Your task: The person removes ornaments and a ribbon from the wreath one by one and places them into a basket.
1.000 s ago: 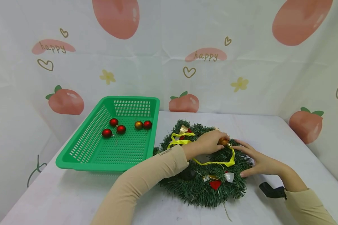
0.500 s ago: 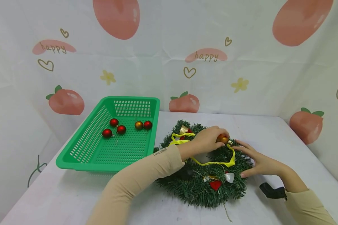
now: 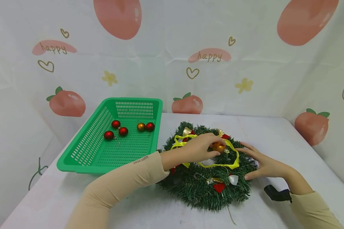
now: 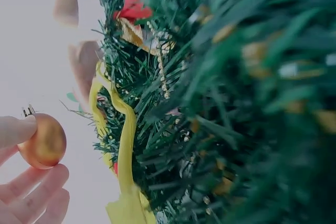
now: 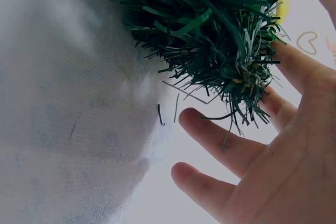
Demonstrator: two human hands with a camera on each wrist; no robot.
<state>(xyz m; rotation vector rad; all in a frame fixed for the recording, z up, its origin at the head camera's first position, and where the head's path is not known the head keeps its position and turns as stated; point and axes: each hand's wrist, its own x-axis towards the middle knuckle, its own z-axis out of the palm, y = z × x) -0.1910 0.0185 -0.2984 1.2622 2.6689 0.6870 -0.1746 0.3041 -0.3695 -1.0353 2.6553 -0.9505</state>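
Observation:
A green tinsel wreath (image 3: pixel 200 195) lies on the table, trimmed with yellow ribbon (image 3: pixel 218 166), red and white bows and gold bells. Over the wreath's upper right part, my left hand (image 3: pixel 200 148) pinches an orange-gold Christmas ball (image 3: pixel 218 147) between thumb and fingers. In the left wrist view that ball (image 4: pixel 47 142) shows its metal cap pointing up, apart from the tinsel (image 4: pixel 210 129). At the wreath's right edge my right hand (image 3: pixel 268 167) rests with fingers spread. The right wrist view shows its fingers (image 5: pixel 220 145) loosely extended around the tinsel rim (image 5: pixel 226 51).
A green plastic basket (image 3: pixel 74 156) stands left of the wreath, close against it. Inside lie several red balls (image 3: pixel 123 131) and one gold ball (image 3: pixel 141 127). A patterned cloth (image 3: pixel 215 82) hangs behind the table. A beaded string (image 3: pixel 231 216) trails from the wreath's front.
My left hand has drawn back to the left with the gold ball, uncovering a bell and red bow at the wreath's top right. My right hand has stayed in place.

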